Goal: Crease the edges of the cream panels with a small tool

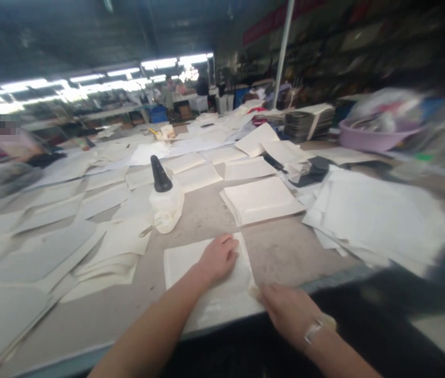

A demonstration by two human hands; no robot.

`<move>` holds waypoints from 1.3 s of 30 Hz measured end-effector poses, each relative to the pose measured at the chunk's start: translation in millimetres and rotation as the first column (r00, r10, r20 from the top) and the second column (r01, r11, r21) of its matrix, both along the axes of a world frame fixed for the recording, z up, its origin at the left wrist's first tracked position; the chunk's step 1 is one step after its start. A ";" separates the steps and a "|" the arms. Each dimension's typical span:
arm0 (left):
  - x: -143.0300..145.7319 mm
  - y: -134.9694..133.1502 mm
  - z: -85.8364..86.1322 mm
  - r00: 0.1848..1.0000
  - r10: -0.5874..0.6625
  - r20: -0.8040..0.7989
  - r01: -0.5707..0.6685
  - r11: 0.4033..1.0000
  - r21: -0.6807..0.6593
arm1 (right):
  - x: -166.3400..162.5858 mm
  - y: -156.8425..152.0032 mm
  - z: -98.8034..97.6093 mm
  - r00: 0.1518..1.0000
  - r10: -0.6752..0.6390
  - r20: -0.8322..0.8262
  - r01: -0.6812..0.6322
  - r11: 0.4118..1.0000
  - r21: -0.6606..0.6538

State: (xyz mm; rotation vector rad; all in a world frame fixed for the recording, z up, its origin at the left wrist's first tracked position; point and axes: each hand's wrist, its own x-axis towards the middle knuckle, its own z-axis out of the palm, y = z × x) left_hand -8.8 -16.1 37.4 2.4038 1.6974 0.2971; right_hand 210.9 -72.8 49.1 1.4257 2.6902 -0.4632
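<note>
A white rectangular sheet point(190, 260) lies at the near edge of the grey table point(281, 252). My left hand point(217, 258) rests on the middle of it, fingers curled and pressing down. My right hand point(287, 311) is at the sheet's near right corner by the table edge, fingers closed around a small pale piece I cannot make out. A bracelet sits on that wrist. A white glue bottle point(165, 202) with a black pointed nozzle stands just beyond the sheet.
Several white sheets and stacks cover the table: one stack point(261, 199) beyond the sheet, a loose pile point(372, 215) at right, more point(49, 252) at left. A purple basin point(375, 137) and a dark stack point(309, 123) sit far right. A person point(5, 144) is at far left.
</note>
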 end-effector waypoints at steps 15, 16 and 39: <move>-56.5 66.4 48.4 0.996 0.074 -0.046 -0.088 0.866 -0.493 | 52.8 -24.7 -15.8 0.748 -0.227 -0.623 0.335 0.940 0.060; -60.1 67.3 55.5 0.997 0.078 0.000 -0.068 0.874 -0.481 | 54.4 -23.1 -14.2 0.736 -0.236 -0.634 0.352 0.934 0.060; -59.0 -112.6 -50.6 0.897 -0.164 -0.411 0.394 0.719 0.573 | -49.1 114.4 11.6 0.998 -0.027 0.049 0.021 0.993 0.119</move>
